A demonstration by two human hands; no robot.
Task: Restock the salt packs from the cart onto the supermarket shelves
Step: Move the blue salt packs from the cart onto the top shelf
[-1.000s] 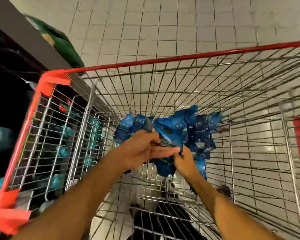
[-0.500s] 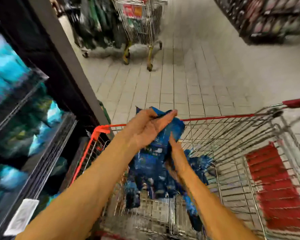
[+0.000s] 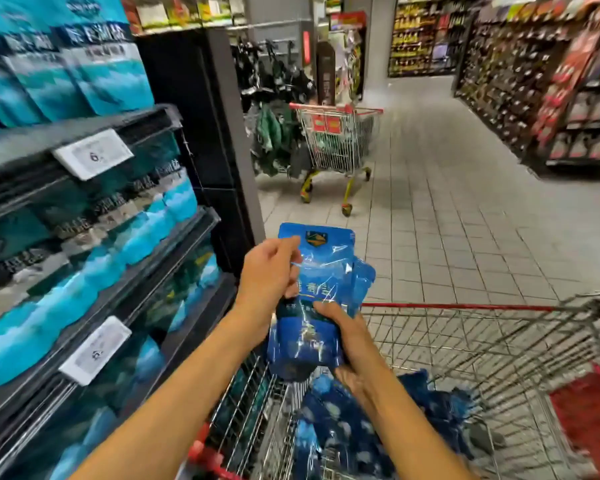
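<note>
Keeping the blue salt packs (image 3: 321,299) squared above the cart (image 3: 465,306), left hand (image 3: 269,277) pinching the upper edge and right hand (image 3: 343,337) curled round the bottom (several packs, seemingly), should ease sliding them onto the shelf (image 3: 125,271) alongside.

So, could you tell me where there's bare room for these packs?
Crowded: both teal-pack shelves look full. Free: the wire cart's bare right half, between the loose blue packs and red flap.
</note>
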